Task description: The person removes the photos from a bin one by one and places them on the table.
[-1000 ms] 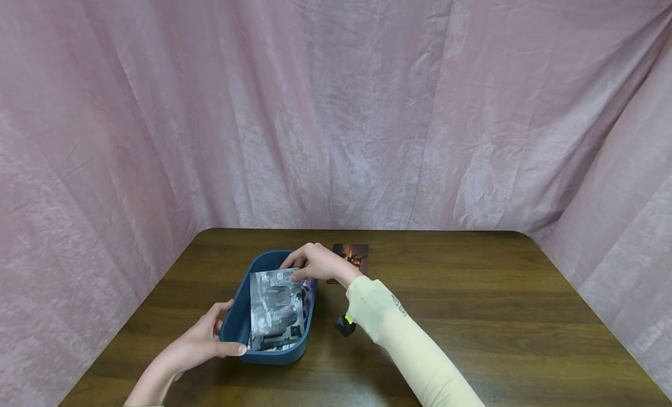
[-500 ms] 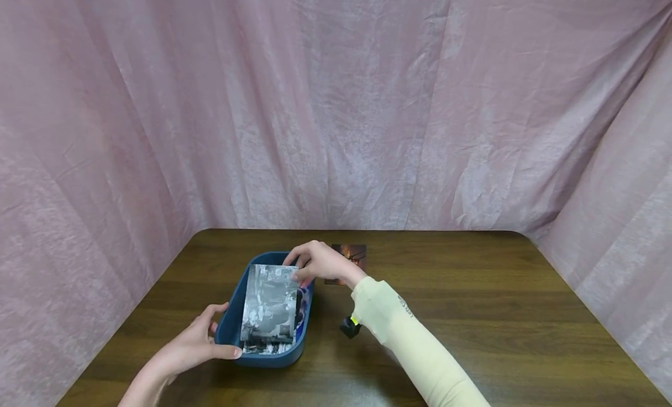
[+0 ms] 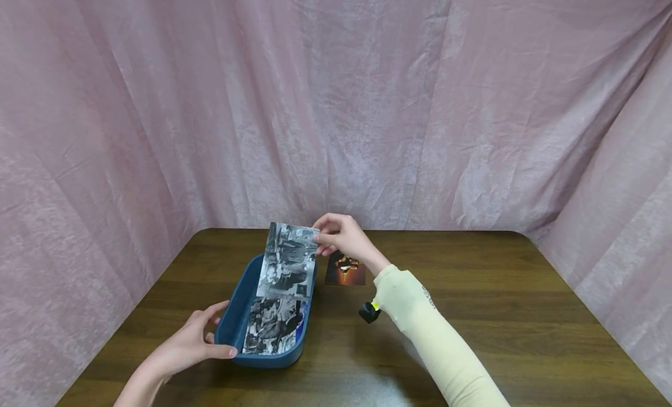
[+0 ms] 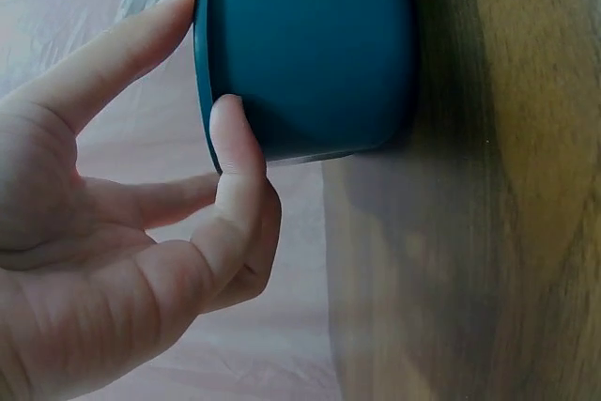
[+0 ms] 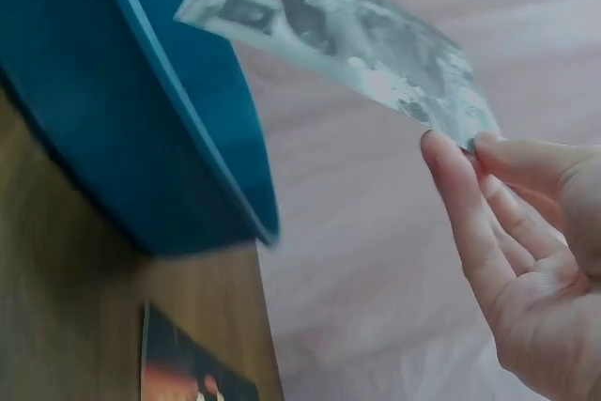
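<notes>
A black-and-white photo print (image 3: pixel 287 261) is pinched at its upper right corner by my right hand (image 3: pixel 343 238), between thumb and fingers. It is raised and tilted over a blue bin (image 3: pixel 238 313); the right wrist view shows the print (image 5: pixel 347 35) above the rim. My left hand (image 3: pixel 194 340) holds the bin's near left corner, thumb at the rim and fingers along the outer wall, as the left wrist view of the hand (image 4: pixel 141 204) shows. Inside the bin lies another black-and-white print (image 3: pixel 270 325), with a bluish-purple one (image 3: pixel 301 322) partly hidden beside it.
A dark card with an orange glowing picture (image 3: pixel 345 273) lies on the wooden table (image 3: pixel 472 313), just right of the bin. A pink curtain (image 3: pixel 336 104) hangs behind the table. A small black device (image 3: pixel 370 312) is fixed under my right wrist.
My right hand has lifted the black-and-white print up and away from me, uncovering another print below. The left hand has stayed at the bin, which shifted slightly left.
</notes>
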A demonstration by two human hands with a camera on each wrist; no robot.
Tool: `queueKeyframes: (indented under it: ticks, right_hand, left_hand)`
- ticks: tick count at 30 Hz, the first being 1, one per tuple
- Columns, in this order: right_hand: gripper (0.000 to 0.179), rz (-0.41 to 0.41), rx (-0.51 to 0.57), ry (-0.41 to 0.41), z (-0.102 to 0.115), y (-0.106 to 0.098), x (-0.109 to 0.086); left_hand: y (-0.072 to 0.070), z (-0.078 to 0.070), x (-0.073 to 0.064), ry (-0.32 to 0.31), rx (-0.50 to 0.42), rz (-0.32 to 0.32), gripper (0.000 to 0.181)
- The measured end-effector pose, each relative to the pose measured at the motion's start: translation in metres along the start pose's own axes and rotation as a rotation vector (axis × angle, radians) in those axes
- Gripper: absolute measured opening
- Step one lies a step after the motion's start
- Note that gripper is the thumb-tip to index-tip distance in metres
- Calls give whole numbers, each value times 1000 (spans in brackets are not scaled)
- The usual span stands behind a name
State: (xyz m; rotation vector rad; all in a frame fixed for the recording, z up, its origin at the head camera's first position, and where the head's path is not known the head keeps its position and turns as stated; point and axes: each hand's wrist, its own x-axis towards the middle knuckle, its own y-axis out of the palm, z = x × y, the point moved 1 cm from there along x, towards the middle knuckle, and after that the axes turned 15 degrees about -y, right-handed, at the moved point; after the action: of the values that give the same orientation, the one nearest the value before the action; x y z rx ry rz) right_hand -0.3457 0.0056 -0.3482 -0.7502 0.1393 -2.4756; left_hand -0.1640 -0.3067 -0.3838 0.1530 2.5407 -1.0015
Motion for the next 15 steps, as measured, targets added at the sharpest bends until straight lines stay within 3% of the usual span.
queueKeyframes:
  ticks: [11, 15]
  right_hand:
    - [27, -206, 34, 45, -27, -62, -25]
    - [28, -256, 11, 72, -37, -84, -37]
  left_hand:
    - [-1, 8, 0, 44, -32, 42, 103]
    - [-4, 11, 0, 78, -59, 118, 102]
